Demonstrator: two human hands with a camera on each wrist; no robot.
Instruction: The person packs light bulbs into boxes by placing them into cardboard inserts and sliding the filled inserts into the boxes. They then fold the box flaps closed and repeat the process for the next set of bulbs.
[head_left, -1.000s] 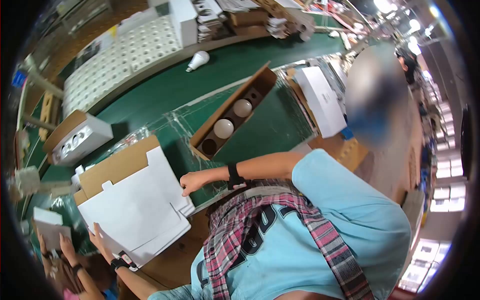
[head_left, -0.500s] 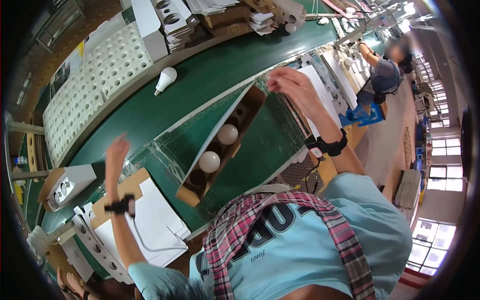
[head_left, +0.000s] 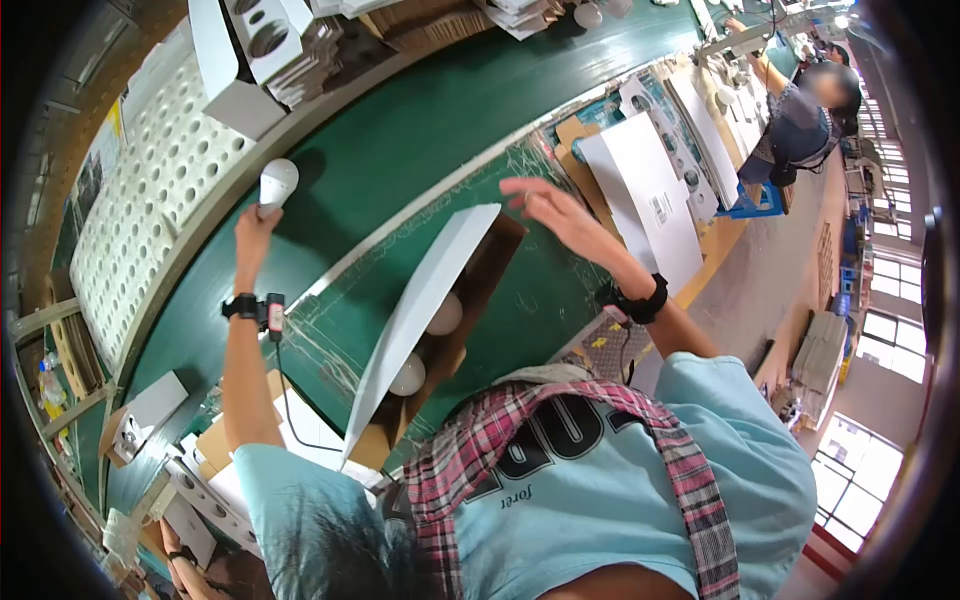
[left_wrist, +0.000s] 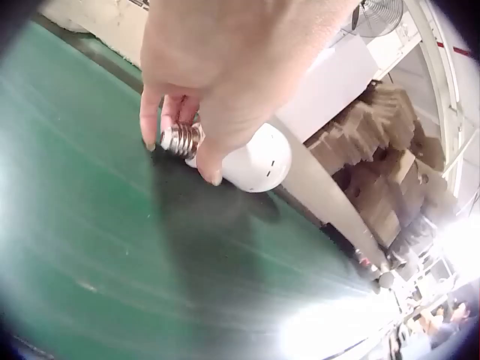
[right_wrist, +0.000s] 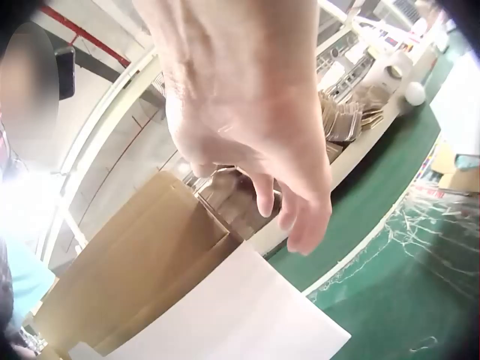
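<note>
My left hand (head_left: 257, 235) pinches a white light bulb (head_left: 279, 182) by its base over the green conveyor belt. In the left wrist view, the thumb and fingers close round the bulb (left_wrist: 259, 159) near its metal screw cap. A long, narrow carton (head_left: 480, 262), brown inside, stands in front of me with its white flap (head_left: 405, 315) raised. Two round bulbs (head_left: 444, 314) sit in the holed insert inside it. Near the carton's far end hovers my right hand (head_left: 565, 222), holding nothing, its fingers extended and slightly bent.
Foam trays with holes (head_left: 160, 170) line the belt's far side, beside stacked card inserts (head_left: 300, 60). White flat cartons (head_left: 645, 195) lie at the right. A small carton with bulbs (head_left: 140, 415) stands at the left. Another person (head_left: 795, 125) works at the far right.
My left hand left the flat white cardboard, reached across to the belt and took hold of the bulb. My right hand moved from that cardboard to the open carton's far end. The head view shifted.
</note>
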